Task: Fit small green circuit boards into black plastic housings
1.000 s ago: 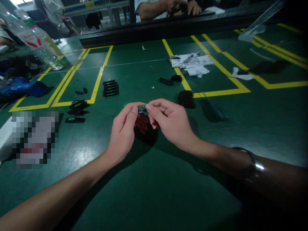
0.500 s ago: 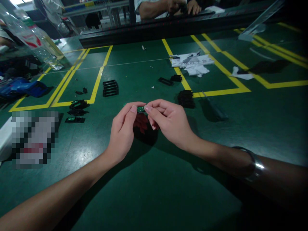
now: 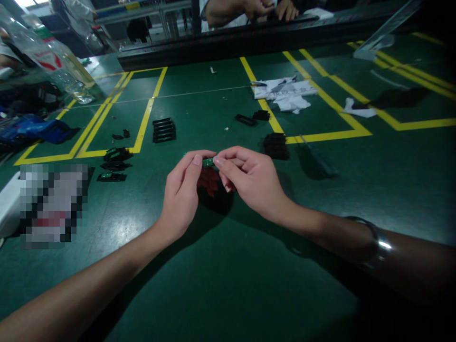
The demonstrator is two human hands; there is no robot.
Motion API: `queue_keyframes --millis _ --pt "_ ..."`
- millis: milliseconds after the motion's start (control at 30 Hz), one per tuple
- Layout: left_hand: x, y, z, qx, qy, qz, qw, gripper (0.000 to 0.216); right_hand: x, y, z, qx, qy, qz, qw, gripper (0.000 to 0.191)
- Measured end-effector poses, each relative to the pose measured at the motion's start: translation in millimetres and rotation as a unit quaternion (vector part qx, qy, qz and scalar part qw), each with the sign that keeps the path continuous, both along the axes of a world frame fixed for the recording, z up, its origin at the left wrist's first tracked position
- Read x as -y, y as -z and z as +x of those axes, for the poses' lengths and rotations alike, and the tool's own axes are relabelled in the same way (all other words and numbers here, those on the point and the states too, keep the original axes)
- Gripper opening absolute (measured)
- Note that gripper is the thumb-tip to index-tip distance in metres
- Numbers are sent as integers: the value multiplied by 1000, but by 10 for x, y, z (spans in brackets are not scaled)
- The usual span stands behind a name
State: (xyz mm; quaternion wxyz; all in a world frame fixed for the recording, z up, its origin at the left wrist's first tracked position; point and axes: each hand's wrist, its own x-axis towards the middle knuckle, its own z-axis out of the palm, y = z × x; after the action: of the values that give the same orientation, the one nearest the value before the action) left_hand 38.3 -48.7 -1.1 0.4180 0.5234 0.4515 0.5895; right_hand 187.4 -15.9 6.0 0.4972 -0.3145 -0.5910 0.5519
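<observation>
My left hand (image 3: 183, 192) and my right hand (image 3: 249, 180) meet above the green table (image 3: 221, 275), fingertips pinched together on a small green circuit board (image 3: 208, 162). Both hands are closed on it, thumbs and forefingers touching its ends. Beneath the hands lies a dark part with reddish patches (image 3: 212, 185), partly hidden by my fingers. A metal bangle (image 3: 377, 242) sits on my right forearm.
Black plastic parts lie in stacks (image 3: 164, 130), (image 3: 275, 146) and loose at the left (image 3: 114, 164). White paper scraps (image 3: 285, 94) rest on yellow floor-tape lines. A plastic bottle (image 3: 53, 61) and blue item (image 3: 35, 129) sit far left. Another person's hands (image 3: 263, 8) work across the table.
The small board has shifted slightly left between my fingertips; my hands have barely moved.
</observation>
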Motion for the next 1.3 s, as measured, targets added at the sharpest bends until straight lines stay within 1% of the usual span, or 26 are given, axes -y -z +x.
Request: queue_keyframes --millis 567,833,1067,1300 --pt "-1 -5 0 -4 -7 -14 1000 34 -1 11 4 23 9 6 1000 24" --pt "33 -18 -33 -18 19 -32 999 26 4 4 11 10 5 3 1000 23" --pt "19 -8 -14 -16 11 -14 1000 31 8 3 1 20 21 11 1000 25" --pt "26 -16 -29 -13 28 -30 999 28 10 -10 9 23 24 7 999 24"
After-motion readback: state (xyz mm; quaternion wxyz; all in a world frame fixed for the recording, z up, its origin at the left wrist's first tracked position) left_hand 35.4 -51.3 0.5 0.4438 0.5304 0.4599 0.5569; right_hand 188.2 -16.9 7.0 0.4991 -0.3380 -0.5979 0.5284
